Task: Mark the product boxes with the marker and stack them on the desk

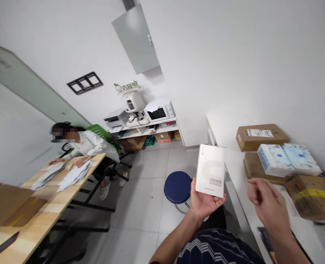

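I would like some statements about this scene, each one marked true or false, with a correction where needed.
1. The left hand holds a white power bank box. True.
2. The right hand grips a cardboard box. False: it holds nothing and hovers above the white counter.
3. A blue round stool stands on the floor. True.
4. The person at the wooden table is standing. False: the person sits, hands on white papers.
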Demonstrator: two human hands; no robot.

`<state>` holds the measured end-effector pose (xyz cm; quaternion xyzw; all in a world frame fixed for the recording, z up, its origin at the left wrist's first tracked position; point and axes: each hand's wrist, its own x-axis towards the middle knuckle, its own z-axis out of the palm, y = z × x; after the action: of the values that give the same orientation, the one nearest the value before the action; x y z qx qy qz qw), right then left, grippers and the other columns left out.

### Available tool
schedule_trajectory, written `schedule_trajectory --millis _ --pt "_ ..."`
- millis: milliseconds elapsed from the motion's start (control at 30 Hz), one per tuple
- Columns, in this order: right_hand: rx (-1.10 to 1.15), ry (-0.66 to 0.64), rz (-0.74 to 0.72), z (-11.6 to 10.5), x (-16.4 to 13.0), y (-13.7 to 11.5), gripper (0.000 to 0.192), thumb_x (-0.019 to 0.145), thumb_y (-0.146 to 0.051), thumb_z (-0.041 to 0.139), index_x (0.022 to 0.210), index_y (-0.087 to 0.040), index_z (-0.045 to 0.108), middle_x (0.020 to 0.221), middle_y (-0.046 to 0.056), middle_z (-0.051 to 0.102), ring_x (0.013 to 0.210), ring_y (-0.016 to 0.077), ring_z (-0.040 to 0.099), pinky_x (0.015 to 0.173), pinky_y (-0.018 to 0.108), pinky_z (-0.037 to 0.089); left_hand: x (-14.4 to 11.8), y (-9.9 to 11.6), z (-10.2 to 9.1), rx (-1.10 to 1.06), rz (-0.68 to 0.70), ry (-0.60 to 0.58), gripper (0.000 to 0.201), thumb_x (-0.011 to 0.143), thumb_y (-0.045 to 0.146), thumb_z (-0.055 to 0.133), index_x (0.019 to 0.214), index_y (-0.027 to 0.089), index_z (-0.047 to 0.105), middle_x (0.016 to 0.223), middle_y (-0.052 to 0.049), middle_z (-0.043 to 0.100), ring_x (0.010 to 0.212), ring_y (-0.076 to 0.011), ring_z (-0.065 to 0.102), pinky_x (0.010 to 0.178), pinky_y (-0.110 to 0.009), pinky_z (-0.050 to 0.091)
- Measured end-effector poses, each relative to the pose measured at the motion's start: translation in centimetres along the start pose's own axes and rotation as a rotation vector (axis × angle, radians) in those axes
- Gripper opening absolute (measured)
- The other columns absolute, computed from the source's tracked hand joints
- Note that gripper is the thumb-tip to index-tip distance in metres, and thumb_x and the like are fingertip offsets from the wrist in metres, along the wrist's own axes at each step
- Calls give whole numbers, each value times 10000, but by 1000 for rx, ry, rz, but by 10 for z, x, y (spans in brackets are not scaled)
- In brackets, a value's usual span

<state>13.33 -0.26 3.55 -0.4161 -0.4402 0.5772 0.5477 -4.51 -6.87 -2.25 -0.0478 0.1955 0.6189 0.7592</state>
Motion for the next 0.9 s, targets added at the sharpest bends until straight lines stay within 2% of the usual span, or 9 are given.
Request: schedule_trajectory --millis 100,233,367,433,500,633,767,833,900 --pt "34 0 38 0 15 22 354 857 -558 684 856 -205 671 530 -61 463 439 80 360 403 217 269 -4 4 5 98 -14 -47 938 740 835 509 1265 68 631 1143 -191 721 978 -326 658 980 -449 396" --pt "21 -5 29 -6 26 34 397 867 -596 652 1045 -242 658 741 -14 616 508 104 498 419 226 363 -4 9 10 252 16 -79 804 775 774 556 1232 124 676 1132 -178 729 963 -350 669 945 -540 436" --pt "49 -42 68 -13 30 30 558 869 -656 602 1313 -319 574 1146 67 660 858 210 695 632 318 560 -4 10 7 467 235 26 616 752 630 718 1173 181 719 1159 -143 722 1023 -348 648 909 -518 499" --pt "74 -85 114 -18 33 27 614 877 -683 558 1401 -365 511 1345 84 596 1050 262 686 775 389 589 -5 12 5 622 328 45 606 748 598 744 1198 193 714 1246 -137 689 1118 -361 609 923 -493 508" --pt "91 -116 144 -22 37 26 645 872 -719 517 1424 -386 497 1432 82 557 1119 284 664 818 419 587 -6 16 2 810 394 38 642 761 612 726 1248 196 693 1329 -138 643 1203 -373 564 988 -488 479" --pt "53 -116 147 -27 41 25 649 853 -770 471 1314 -340 625 1386 85 620 1071 283 663 739 384 590 -14 30 -2 1285 598 26 714 770 578 739 1379 236 592 1402 -141 556 1317 -377 480 1141 -525 341" --pt "-68 -126 152 -29 33 21 524 864 -637 602 1283 -327 657 1279 66 697 1096 289 661 763 373 590 -23 39 -3 1674 905 -125 907 714 460 830 1506 302 418 1496 -147 403 1437 -407 328 1183 -586 263" --pt "-98 -116 118 -29 26 21 536 834 -573 676 1309 -326 643 1218 60 726 1051 289 682 779 383 589 -25 39 -2 1690 1003 -157 1024 693 439 854 1553 325 309 1565 -150 307 1477 -421 266 1189 -598 250" --pt "-88 -90 69 -28 20 22 564 826 -552 692 1339 -327 622 1217 58 729 1040 288 691 808 399 587 -24 34 0 1560 1023 -113 1120 698 444 854 1586 349 179 1639 -146 184 1502 -418 232 1186 -583 277"
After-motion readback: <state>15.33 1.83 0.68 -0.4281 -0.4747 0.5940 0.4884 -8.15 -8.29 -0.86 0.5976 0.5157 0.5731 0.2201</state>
